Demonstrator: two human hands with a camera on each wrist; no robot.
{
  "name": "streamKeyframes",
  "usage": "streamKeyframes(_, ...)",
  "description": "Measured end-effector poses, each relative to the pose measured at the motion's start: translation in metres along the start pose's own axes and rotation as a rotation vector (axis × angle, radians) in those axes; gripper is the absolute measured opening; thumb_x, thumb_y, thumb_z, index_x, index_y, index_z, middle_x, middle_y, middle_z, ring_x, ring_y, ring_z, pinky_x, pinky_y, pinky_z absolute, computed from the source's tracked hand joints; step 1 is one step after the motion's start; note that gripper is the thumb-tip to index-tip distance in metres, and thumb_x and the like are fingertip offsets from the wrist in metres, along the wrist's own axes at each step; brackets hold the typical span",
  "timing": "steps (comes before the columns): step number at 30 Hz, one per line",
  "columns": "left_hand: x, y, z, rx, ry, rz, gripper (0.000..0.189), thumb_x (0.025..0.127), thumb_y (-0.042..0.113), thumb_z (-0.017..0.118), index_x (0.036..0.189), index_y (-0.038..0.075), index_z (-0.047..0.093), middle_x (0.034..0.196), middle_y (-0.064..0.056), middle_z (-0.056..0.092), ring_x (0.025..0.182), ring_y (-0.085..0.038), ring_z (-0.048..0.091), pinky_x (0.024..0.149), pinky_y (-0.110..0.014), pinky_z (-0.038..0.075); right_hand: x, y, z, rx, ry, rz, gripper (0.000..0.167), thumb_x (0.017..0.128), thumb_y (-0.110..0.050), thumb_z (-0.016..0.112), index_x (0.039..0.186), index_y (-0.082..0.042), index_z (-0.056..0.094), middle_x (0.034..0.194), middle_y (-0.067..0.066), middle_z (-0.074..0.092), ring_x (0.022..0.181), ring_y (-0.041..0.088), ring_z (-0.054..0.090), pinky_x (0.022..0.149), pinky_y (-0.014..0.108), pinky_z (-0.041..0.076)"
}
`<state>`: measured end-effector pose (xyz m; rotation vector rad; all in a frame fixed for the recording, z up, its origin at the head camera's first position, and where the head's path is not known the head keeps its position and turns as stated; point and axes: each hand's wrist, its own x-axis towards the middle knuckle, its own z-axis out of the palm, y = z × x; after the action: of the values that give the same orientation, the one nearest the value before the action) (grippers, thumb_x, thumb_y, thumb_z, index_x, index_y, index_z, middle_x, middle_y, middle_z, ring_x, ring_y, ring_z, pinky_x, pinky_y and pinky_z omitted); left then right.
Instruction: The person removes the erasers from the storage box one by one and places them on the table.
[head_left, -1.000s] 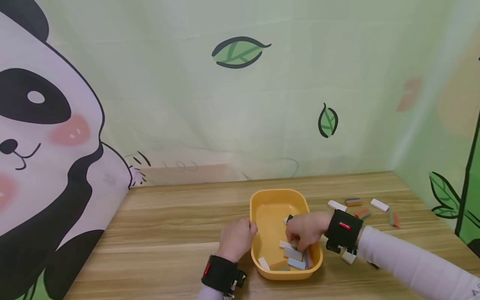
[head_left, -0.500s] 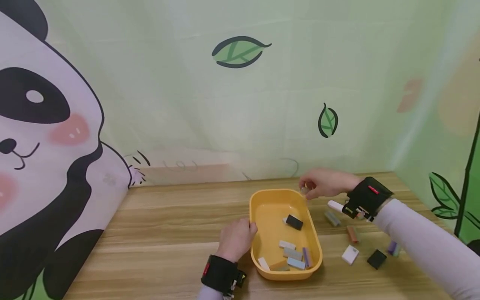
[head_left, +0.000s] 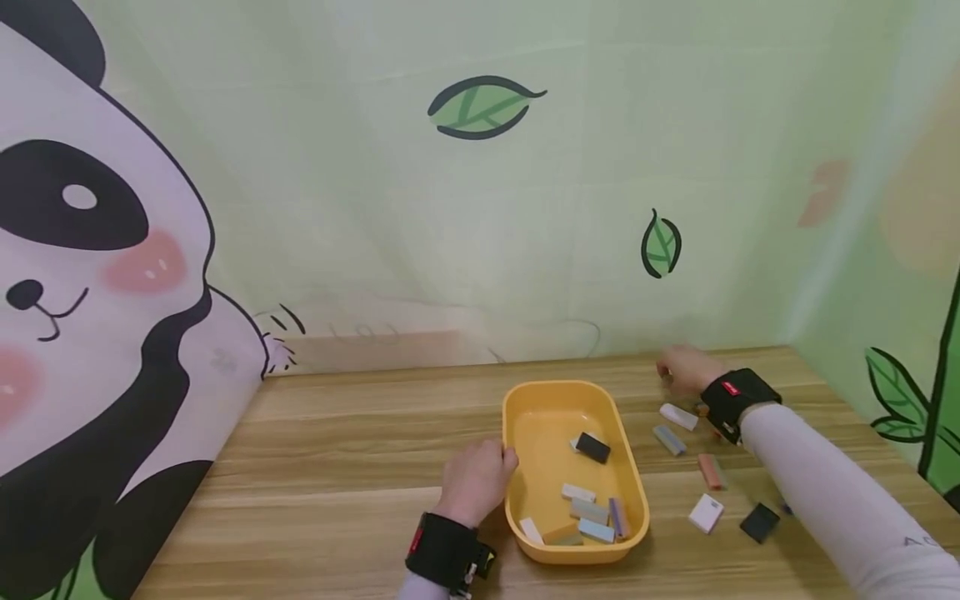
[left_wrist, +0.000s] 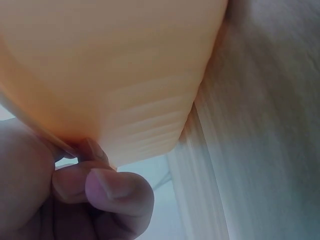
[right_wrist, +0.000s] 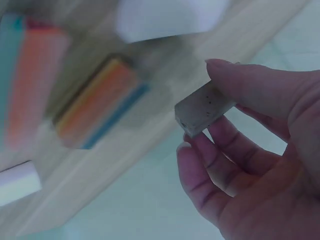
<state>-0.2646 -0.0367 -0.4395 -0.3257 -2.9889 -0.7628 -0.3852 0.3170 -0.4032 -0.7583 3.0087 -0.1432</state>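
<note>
My left hand (head_left: 474,482) grips the left rim of a yellow plastic bin (head_left: 538,450); in the left wrist view its curled fingers (left_wrist: 120,192) close on the rim's edge. Inside the bin lie a black eraser (head_left: 593,448), a light blue eraser (head_left: 596,531), a purple one (head_left: 618,517) and several others. At the back right of the table is my right hand (head_left: 686,369). Between its thumb and fingers it pinches a speckled grey eraser (right_wrist: 202,107), held above the table in the right wrist view.
Right of the bin, several erasers are scattered on the wooden table (head_left: 360,450): a white one (head_left: 678,416), a grey one (head_left: 669,439), an orange one (head_left: 708,472), a white block (head_left: 706,512) and a black block (head_left: 760,522). A printed cloth (head_left: 360,208) stands behind.
My right hand has come up out of the bin with the grey eraser and moved right, beyond the bin's far right corner. The left hand stays on the rim.
</note>
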Motion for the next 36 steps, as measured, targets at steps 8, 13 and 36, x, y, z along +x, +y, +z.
streamKeyframes(8,0.0,0.0,0.004,-0.003,0.001,0.015,0.034,0.099,0.027,0.049,0.067,0.016,0.051,0.057,0.001,0.041,0.051,-0.017,0.042,0.05,-0.032,0.031,0.0,0.014,0.017,0.053,-0.038,0.105,0.014,0.073,0.006,0.067,0.083,-0.001,0.062,0.079,0.008,0.058,0.072,0.025,0.053,0.067,0.041,0.046)
streamKeyframes(13,0.0,0.0,0.004,-0.006,0.012,0.026,0.035,0.1,0.027,0.049,0.066,0.015,0.05,0.057,0.001,0.04,0.049,-0.017,0.041,0.048,-0.031,0.03,0.002,0.015,0.016,0.08,-0.092,0.127,0.016,0.073,0.005,0.07,0.087,-0.001,0.065,0.083,0.009,0.06,0.075,0.025,0.054,0.067,0.039,0.047)
streamKeyframes(36,0.001,-0.004,0.003,-0.003,0.018,0.017,0.035,0.099,0.027,0.048,0.067,0.016,0.051,0.057,0.002,0.04,0.05,-0.016,0.042,0.049,-0.033,0.032,-0.009,-0.002,0.008,0.18,0.021,0.14,0.063,0.087,-0.012,0.062,0.134,0.022,0.035,0.131,0.044,0.042,0.123,0.057,0.04,0.1,0.061,0.034)
